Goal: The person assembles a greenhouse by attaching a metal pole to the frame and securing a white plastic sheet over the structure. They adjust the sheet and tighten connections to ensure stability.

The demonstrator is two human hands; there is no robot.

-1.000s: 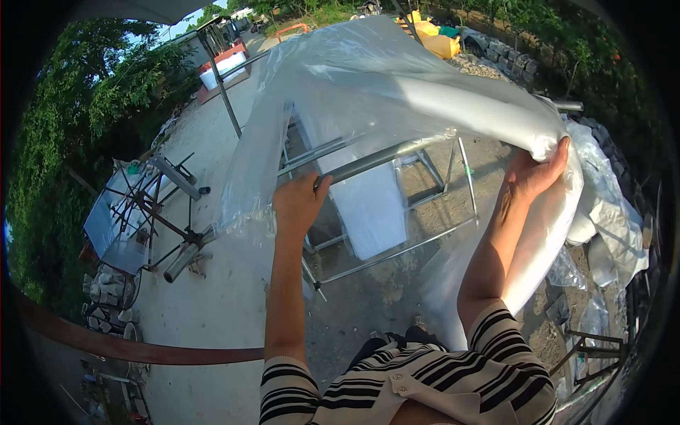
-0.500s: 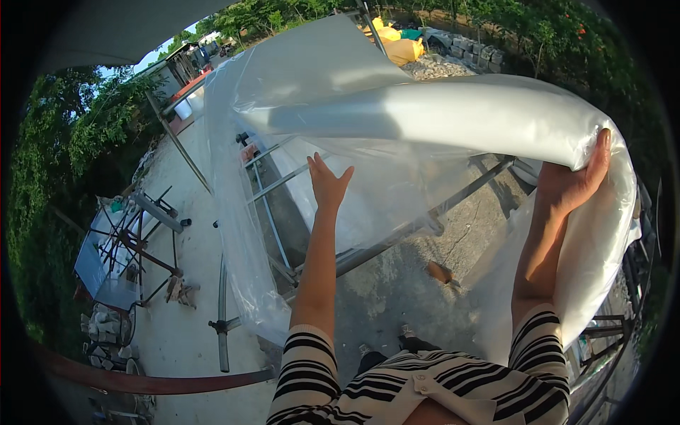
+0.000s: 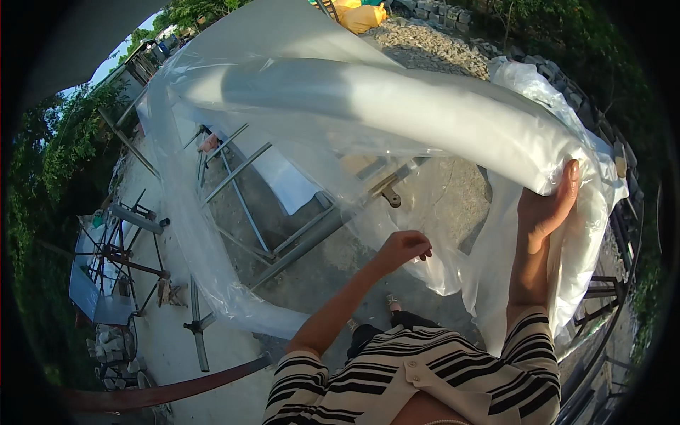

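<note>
A long, thick swath of clear plastic sheeting (image 3: 425,99) arches across the scene from the far left to the right. At its right end my right hand (image 3: 549,204) grips the gathered sheeting, with the thumb pointing up along it. More of the film hangs down beside my right forearm. My left hand (image 3: 405,249) is in front of my body with its fingers curled closed. A loose, crumpled edge of the film hangs just below and right of those fingers. Whether they pinch any of it is hidden.
A metal tube frame (image 3: 304,237) stands under the sheeting, with a white panel (image 3: 287,180) inside it. To the left are a rack of dark bars (image 3: 117,251) and a reddish-brown curved bar (image 3: 170,393). Gravel (image 3: 425,46) and yellow sacks (image 3: 361,18) lie at the back.
My left hand, spread open farther ahead before, has come back toward my body and rightward, its fingers now curled. My right hand keeps its grip on the sheeting. The view has shifted.
</note>
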